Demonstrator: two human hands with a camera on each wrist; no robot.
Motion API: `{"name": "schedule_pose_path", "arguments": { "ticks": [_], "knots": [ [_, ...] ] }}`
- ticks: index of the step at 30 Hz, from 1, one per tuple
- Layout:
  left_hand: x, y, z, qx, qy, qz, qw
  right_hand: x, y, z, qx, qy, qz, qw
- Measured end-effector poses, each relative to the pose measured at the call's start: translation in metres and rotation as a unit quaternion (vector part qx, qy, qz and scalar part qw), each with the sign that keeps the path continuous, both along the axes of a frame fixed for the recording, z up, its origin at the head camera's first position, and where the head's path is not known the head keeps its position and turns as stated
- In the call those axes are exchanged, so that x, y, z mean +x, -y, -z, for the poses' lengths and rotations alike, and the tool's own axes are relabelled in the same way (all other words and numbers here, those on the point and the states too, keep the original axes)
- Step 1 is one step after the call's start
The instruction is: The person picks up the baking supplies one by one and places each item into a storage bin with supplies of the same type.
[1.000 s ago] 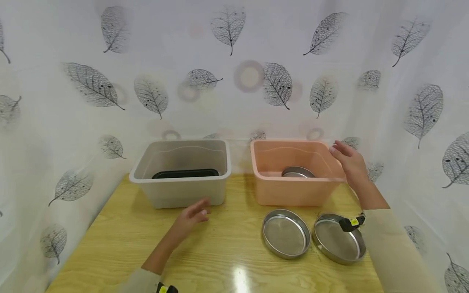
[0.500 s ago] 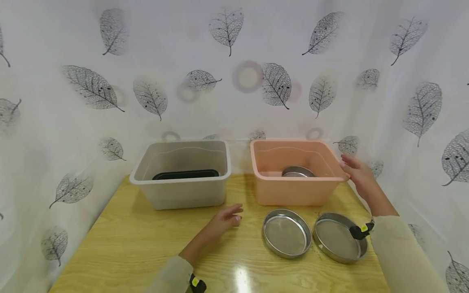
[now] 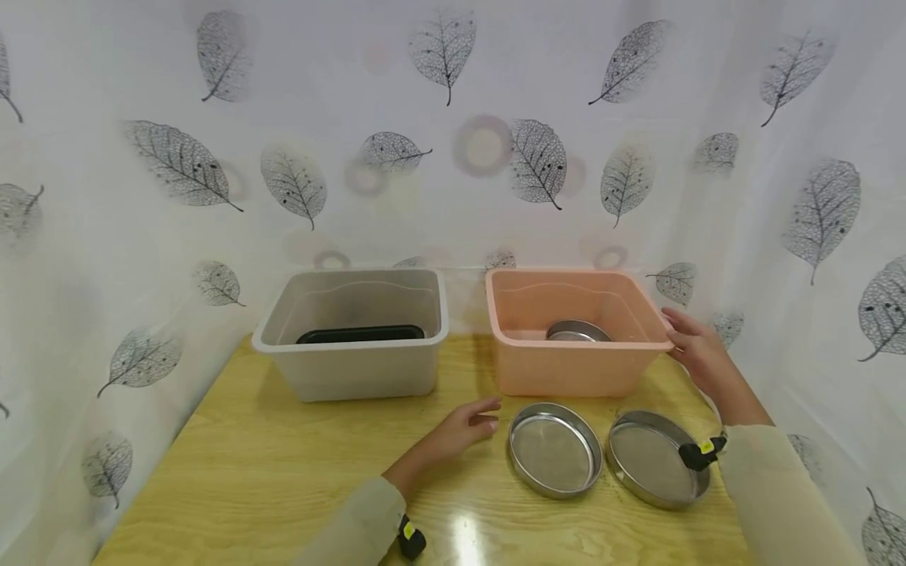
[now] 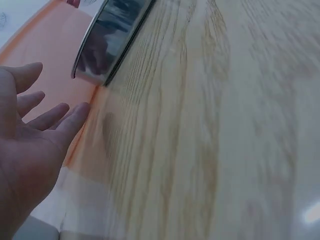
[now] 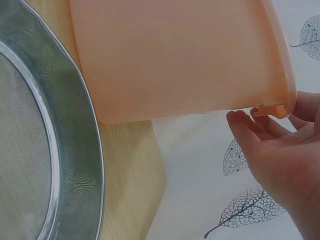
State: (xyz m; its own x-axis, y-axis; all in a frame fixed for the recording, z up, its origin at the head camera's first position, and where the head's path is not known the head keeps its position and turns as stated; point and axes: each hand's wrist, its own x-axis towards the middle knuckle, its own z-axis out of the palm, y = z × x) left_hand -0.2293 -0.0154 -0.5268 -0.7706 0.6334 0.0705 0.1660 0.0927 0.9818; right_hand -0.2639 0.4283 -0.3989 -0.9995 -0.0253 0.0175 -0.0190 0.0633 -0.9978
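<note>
Two round metal sieves lie on the table, a left sieve (image 3: 555,452) and a right sieve (image 3: 654,464); fine mesh shows in the right one in the right wrist view. My left hand (image 3: 463,431) reaches just left of the left sieve, fingers spread and holding nothing; the left wrist view shows its fingertips short of the sieve's wall (image 4: 107,45). At the right end of the pink plastic bin (image 3: 566,369), my right hand (image 3: 701,354) grips the rim, its fingers around the edge (image 5: 285,107). Inside that bin sits another metal sieve (image 3: 576,330), partly hidden by the front wall.
To the left stands a grey bin (image 3: 361,373) with a black object (image 3: 361,335) inside, mostly hidden by the front wall. Both bins stand at the back of the wooden table (image 3: 269,472), against a leaf-patterned curtain (image 3: 439,204).
My left hand has moved right from in front of the grey bin to beside the left sieve. My right hand has come down onto the pink bin's right rim. Bins and sieves stay put.
</note>
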Motion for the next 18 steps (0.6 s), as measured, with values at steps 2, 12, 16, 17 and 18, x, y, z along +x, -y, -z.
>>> {"name": "schedule_pose_path", "arguments": {
  "ticks": [2, 12, 16, 17, 18],
  "knots": [
    [-0.002, -0.007, 0.002, -0.006, -0.012, 0.005, 0.9999, 0.000, -0.001, 0.002, -0.032, -0.004, -0.010, 0.9994],
    [-0.010, -0.040, 0.006, -0.016, -0.027, 0.004, 0.9995, 0.004, -0.003, -0.001, -0.114, -0.005, -0.034, 0.9929],
    [-0.011, -0.050, 0.008, -0.030, -0.033, 0.009, 0.9990, 0.003, -0.001, -0.001, -0.118, -0.002, -0.036, 0.9923],
    [-0.010, -0.051, 0.009, -0.036, -0.034, 0.013, 0.9987, 0.002, -0.001, 0.000, -0.120, -0.001, -0.038, 0.9921],
    [-0.010, -0.052, 0.009, -0.042, -0.033, 0.016, 0.9984, 0.002, -0.001, 0.000, -0.122, 0.001, -0.040, 0.9917]
  ]
}}
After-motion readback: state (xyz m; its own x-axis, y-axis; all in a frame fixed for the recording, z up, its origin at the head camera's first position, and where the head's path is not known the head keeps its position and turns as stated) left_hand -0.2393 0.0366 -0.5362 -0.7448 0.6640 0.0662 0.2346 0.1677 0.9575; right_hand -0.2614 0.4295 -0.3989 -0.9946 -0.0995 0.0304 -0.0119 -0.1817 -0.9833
